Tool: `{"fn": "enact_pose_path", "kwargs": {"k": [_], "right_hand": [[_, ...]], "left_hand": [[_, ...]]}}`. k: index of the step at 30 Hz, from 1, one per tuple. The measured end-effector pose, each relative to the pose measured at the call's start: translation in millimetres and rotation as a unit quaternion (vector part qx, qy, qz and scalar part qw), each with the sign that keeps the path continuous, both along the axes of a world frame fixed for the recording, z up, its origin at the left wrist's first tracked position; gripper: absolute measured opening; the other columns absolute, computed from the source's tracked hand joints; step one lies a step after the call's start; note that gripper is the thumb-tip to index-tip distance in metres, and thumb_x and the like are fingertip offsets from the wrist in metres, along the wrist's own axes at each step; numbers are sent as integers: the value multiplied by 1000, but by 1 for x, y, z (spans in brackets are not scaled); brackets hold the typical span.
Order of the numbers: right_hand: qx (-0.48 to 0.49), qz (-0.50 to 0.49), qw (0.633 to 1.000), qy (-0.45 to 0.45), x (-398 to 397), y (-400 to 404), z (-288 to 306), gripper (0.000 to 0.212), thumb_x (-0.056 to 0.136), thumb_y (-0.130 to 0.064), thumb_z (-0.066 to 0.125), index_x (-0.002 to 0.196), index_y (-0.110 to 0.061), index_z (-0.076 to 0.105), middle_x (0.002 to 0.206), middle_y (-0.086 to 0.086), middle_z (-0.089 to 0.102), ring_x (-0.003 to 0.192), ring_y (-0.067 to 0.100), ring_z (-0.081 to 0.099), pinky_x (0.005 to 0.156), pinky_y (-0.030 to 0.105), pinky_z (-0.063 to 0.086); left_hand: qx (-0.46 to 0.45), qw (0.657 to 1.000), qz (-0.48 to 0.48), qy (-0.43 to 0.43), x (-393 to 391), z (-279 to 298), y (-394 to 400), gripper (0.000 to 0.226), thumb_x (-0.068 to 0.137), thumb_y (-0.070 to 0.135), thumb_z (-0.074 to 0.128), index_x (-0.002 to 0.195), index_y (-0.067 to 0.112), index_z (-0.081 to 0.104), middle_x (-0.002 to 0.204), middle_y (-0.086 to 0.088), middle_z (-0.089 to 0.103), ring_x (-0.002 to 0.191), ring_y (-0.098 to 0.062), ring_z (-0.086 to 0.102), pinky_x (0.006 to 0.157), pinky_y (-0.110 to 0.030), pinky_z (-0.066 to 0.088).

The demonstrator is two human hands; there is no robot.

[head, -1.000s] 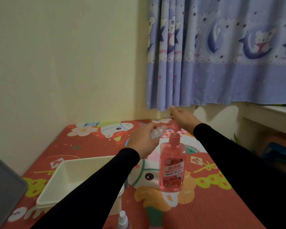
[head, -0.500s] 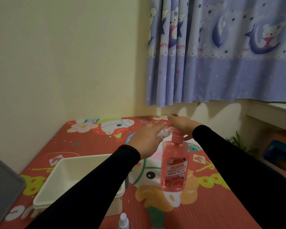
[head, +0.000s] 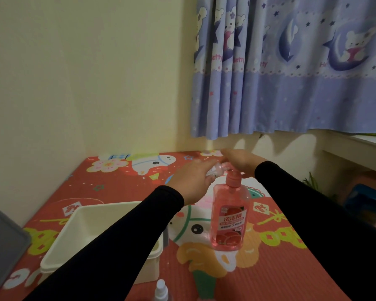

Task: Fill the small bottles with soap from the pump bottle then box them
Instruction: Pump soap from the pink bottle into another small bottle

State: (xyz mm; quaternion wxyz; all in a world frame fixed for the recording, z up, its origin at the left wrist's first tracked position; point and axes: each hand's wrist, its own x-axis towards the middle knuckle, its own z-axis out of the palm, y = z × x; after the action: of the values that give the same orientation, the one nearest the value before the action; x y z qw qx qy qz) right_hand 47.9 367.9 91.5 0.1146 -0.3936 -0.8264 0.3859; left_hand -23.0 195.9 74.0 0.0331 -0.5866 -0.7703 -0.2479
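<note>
The small bottle (head: 215,169) lies tilted in the left hand (head: 193,180), its long axis pointing up and to the right, so that its open end comes just beside the spout of the pump bottle (head: 229,216). The fingers of this hand are curled round the little bottle's body and hide most of it. The right hand (head: 240,162) is directly above the pump head, palm down, with straight fingers pressing on it (so this is the nearer hand for the pumping, and it holds nothing). The pump bottle stands upright on the mat (head: 269,274), below both hands. I judge the filling depends on the mouth staying under the spout. The box (head: 100,235) is below the left forearm, towards the person, and a spray bottle (head: 161,291) stands nearer still.
</note>
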Motion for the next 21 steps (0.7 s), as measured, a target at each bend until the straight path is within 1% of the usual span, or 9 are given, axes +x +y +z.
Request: {"fn": "enact_pose_path", "kwargs": {"k": [2,3,6,8,10,13,16,19,21], "right_hand": [[-14,-4,1000,14,-4,-1,-7,50,84,-59,36,91,-18,63,75,3,56,71,21,52,73,34,46],[-23,-2,1000,18,-5,-3,-9,46,88,-57,35,90,-18,61,70,1,51,68,21,49,70,32,44],[-11,2,1000,20,-5,-2,-11,51,92,-57,34,103,-16,63,82,4,58,82,25,54,78,37,45],[2,6,1000,28,-2,-2,-6,54,88,-58,36,103,-16,66,90,7,64,85,25,57,83,39,48],[-2,14,999,44,-1,0,1,57,91,-56,36,110,-12,66,85,5,61,83,24,53,81,36,44],[-7,29,998,54,0,-1,7,57,99,-49,31,121,-5,60,92,7,55,83,22,47,79,33,36],[-49,18,996,67,-2,-2,-3,48,98,-44,34,108,-9,65,74,4,52,60,16,45,63,27,39],[-91,21,993,71,-2,-5,-12,26,100,-35,35,95,-14,49,55,3,30,38,13,30,43,17,29],[-88,16,994,64,-4,-5,-13,31,98,-40,37,87,-14,49,55,2,32,40,13,33,49,20,33]], "left_hand": [[-3,1000,-1,-10,-2,-7,0,47,101,30,43,146,31,33,137,-7,48,123,-25,45,97,-35,38],[-6,1000,-1,-12,-3,-10,0,46,101,30,44,146,29,34,137,-7,49,123,-25,45,98,-35,38],[-5,1000,-7,-13,-3,-11,1,46,100,29,44,145,30,34,135,-7,50,123,-26,46,97,-35,39],[-3,1000,-8,-10,-3,-5,0,48,101,29,44,147,31,31,137,-7,48,125,-26,45,98,-34,38],[-3,1000,-5,-5,-2,1,0,47,101,30,42,147,29,31,139,-7,47,128,-25,43,95,-29,33],[-3,1000,-6,0,-1,6,-1,47,102,32,41,148,29,30,141,-7,45,129,-24,42,96,-28,31],[-7,1000,-4,4,-1,0,-1,47,102,29,41,147,30,30,135,-8,48,124,-26,45,96,-34,36],[-15,1000,-6,-7,-3,-8,0,50,101,29,43,148,34,28,132,-8,50,120,-27,46,95,-36,39],[-21,1000,-4,-4,-3,-10,0,49,101,30,42,148,32,29,135,-8,49,122,-27,46,97,-35,39]]}}
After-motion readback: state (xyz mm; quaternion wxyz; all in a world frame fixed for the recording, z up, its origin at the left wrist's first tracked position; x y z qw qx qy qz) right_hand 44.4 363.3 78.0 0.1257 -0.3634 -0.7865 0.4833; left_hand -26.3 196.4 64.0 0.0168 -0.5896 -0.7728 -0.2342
